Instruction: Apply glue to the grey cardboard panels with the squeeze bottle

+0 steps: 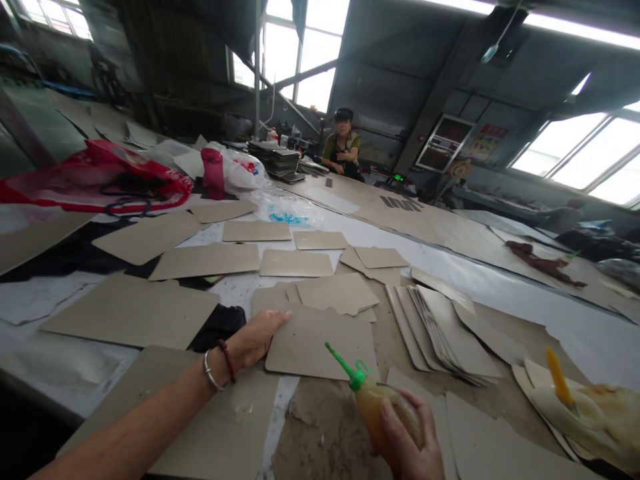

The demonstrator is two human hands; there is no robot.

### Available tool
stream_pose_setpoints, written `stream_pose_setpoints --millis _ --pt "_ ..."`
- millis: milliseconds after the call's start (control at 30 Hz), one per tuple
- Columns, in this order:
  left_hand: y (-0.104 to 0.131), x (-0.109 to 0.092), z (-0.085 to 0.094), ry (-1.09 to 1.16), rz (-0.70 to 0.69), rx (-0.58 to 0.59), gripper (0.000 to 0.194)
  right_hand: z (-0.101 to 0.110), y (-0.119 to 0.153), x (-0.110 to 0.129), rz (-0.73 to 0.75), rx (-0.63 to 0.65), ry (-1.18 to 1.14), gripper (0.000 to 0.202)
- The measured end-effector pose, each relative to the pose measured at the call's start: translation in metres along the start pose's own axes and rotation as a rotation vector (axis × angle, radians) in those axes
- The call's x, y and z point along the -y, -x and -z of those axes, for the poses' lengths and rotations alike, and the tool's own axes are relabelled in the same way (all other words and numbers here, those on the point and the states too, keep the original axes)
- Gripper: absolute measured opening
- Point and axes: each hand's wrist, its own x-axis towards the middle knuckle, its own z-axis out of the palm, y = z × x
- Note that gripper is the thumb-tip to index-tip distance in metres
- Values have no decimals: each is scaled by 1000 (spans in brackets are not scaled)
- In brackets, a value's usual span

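My left hand (pixel 257 339) lies flat on the left edge of a grey cardboard sheet (pixel 323 347) on the table, fingers stretched out; a bangle and a red cord sit on the wrist. My right hand (pixel 407 443) grips a squeeze bottle of glue (pixel 373 400) with a green nozzle, its tip pointing up and left just above the same sheet. Several similar cut cardboard pieces (pixel 295 263) lie spread over the table beyond it. A fanned stack of cardboard pieces (pixel 445 330) rests to the right.
A red plastic bag (pixel 100 177) and a pink bottle (pixel 214 172) sit at the far left. Another person (pixel 343 147) sits at the far end beside dark stacks (pixel 280 161). A second yellow-tipped bottle (pixel 560 380) lies at the right edge on stained sheets.
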Motion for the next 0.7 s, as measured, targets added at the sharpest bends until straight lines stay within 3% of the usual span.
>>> stream_pose_setpoints --millis 133,333,700 --pt "-1 3 5 23 7 16 27 -25 -7 -1 86 74 209 71" --pt "-6 9 8 47 35 6 31 -44 -14 -8 208 104 393 61" --pt "-4 5 8 71 53 5 29 -54 -12 -9 311 131 480 53"
